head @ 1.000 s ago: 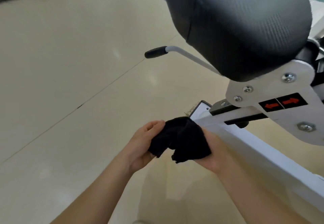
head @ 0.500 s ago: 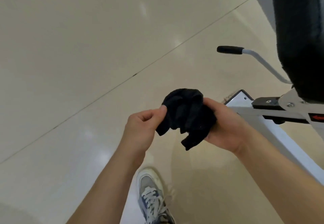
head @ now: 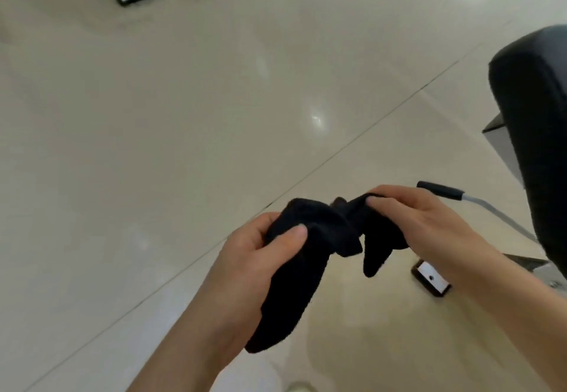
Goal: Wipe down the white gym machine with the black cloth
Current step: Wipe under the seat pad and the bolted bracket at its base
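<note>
Black cloth (head: 310, 256): centre-bottom of frame, stretched between both hands above the floor (head: 153, 146).
Left hand (head: 260, 256): thumb and fingers pinching the cloth.
Right hand (head: 420, 222): fingers curled round the cloth's other end.
White gym machine (head: 534, 133): right edge, apart from the cloth.

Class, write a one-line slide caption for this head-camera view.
Left hand and right hand grip a crumpled black cloth over a glossy beige floor, beside a black padded seat.

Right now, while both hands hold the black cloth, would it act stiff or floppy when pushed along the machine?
Probably floppy: the black cloth sags between the left hand and right hand, one end hanging limp. Likely light, since loose finger grips carry it.
</note>
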Available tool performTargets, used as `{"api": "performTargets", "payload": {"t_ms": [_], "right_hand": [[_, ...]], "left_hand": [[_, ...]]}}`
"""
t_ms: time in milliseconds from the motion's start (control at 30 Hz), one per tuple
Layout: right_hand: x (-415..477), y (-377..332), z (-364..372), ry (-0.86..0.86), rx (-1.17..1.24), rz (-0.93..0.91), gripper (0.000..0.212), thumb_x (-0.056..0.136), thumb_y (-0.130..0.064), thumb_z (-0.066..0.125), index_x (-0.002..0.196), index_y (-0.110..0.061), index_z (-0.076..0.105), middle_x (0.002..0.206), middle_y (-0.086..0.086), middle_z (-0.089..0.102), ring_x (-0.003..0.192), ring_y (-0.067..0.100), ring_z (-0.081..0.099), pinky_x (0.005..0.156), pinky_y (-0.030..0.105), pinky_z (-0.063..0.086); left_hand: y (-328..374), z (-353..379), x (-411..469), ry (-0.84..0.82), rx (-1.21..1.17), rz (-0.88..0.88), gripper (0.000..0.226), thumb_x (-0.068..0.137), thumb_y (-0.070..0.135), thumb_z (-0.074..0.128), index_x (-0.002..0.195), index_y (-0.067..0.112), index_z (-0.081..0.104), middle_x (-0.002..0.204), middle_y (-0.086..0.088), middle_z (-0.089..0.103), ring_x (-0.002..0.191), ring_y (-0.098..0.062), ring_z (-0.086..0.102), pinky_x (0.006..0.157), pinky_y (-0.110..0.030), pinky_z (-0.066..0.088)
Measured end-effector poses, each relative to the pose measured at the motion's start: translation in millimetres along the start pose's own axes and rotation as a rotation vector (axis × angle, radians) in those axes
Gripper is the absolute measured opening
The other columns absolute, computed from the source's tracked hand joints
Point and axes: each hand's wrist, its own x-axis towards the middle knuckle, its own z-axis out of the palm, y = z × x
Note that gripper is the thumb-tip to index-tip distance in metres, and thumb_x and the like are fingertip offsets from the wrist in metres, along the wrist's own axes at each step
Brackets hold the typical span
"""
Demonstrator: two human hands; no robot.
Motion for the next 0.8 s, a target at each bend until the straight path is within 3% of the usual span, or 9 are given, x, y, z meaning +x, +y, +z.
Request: {"api": "performTargets", "payload": {"t_ms": [100, 167, 233, 333, 400, 533, 600, 667, 800], "right_hand": [[23, -1, 2, -0.051, 0.062, -0.018, 0.032, 0.102, -0.02, 0.044, 0.088, -0.007, 0.07, 0.08, 0.018, 0.071, 0.074, 0.038, 0.069, 0.073, 0.033, 0.056], [35, 5, 8, -0.059, 0.125, 0.011, 0.035, 0.101, -0.024, 0.048, 0.079, -0.012, 0.072, 0.076, 0.017, 0.07, 0.07, 0.042, 0.066, 0.069, 0.041, 0.052], [39, 11, 12, -0.129, 0.185, 0.073, 0.029, 0.095, -0.037, 0.058, 0.084, -0.014, 0.073, 0.079, 0.014, 0.071, 0.068, 0.035, 0.066, 0.062, 0.037, 0.052], [47, 14, 12, -0.273, -0.111, 0.072, 0.031, 0.082, -0.032, 0.08, 0.105, -0.025, 0.061, 0.091, 0.006, 0.073, 0.07, 0.025, 0.066, 0.057, 0.033, 0.049], [60, 16, 7, -0.245, -0.183, 0.101, 0.027, 0.085, -0.019, 0.077, 0.106, -0.026, 0.061, 0.092, 0.001, 0.073, 0.068, 0.019, 0.066, 0.055, 0.031, 0.049], [96, 26, -19, -0.197, 0.036, 0.265, 0.013, 0.094, -0.016, 0.063, 0.1, -0.01, 0.073, 0.086, 0.007, 0.072, 0.066, 0.014, 0.065, 0.056, 0.023, 0.049], [113, 36, -33, -0.104, 0.105, 0.342, 0.021, 0.096, -0.022, 0.06, 0.099, -0.007, 0.075, 0.086, 0.008, 0.073, 0.072, 0.015, 0.066, 0.07, 0.03, 0.052], [130, 50, -40, 0.075, 0.134, 0.392, 0.027, 0.095, -0.028, 0.059, 0.098, -0.006, 0.074, 0.087, 0.009, 0.073, 0.079, 0.018, 0.064, 0.084, 0.04, 0.052], [160, 73, -42, 0.41, 0.352, 0.497, 0.027, 0.097, -0.032, 0.056, 0.095, -0.008, 0.069, 0.076, 0.004, 0.065, 0.073, 0.02, 0.059, 0.078, 0.038, 0.05]], "left_hand": [[-5, -23, 21, 0.047, -0.037, 0.029, 0.029, 0.083, 0.037, 0.057, 0.101, 0.022, 0.075, 0.1, -0.009, 0.074, 0.089, -0.024, 0.071, 0.07, -0.037, 0.05], [-12, -29, 36, 0.136, -0.109, -0.012, 0.029, 0.092, 0.035, 0.053, 0.098, 0.018, 0.076, 0.1, -0.014, 0.074, 0.085, -0.028, 0.07, 0.068, -0.04, 0.05], [-24, -30, 49, 0.23, -0.189, -0.078, 0.033, 0.098, 0.034, 0.051, 0.089, 0.017, 0.078, 0.096, -0.013, 0.075, 0.08, -0.027, 0.071, 0.069, -0.039, 0.05], [-24, -35, 64, 0.292, -0.259, -0.154, 0.035, 0.1, 0.037, 0.05, 0.088, 0.018, 0.077, 0.09, -0.008, 0.076, 0.076, -0.024, 0.074, 0.065, -0.036, 0.054], [-21, -42, 76, 0.292, -0.248, -0.144, 0.029, 0.099, 0.035, 0.051, 0.096, 0.019, 0.075, 0.092, -0.006, 0.077, 0.078, -0.023, 0.074, 0.061, -0.035, 0.056], [-13, -48, 114, 0.217, -0.084, -0.132, 0.02, 0.093, 0.024, 0.061, 0.111, 0.02, 0.069, 0.1, -0.004, 0.076, 0.087, -0.023, 0.074, 0.057, -0.034, 0.055], [-11, -42, 140, 0.21, 0.054, -0.154, 0.017, 0.094, 0.028, 0.061, 0.107, 0.021, 0.07, 0.097, -0.001, 0.076, 0.083, -0.021, 0.074, 0.06, -0.034, 0.054], [-6, -34, 175, 0.175, 0.164, -0.174, 0.023, 0.097, 0.035, 0.056, 0.1, 0.022, 0.074, 0.094, 0.002, 0.077, 0.086, -0.017, 0.073, 0.074, -0.036, 0.055], [6, -8, 259, 0.018, 0.344, -0.16, 0.034, 0.101, 0.043, 0.046, 0.098, 0.025, 0.075, 0.098, 0.001, 0.076, 0.098, -0.017, 0.069, 0.097, -0.041, 0.051]]}}
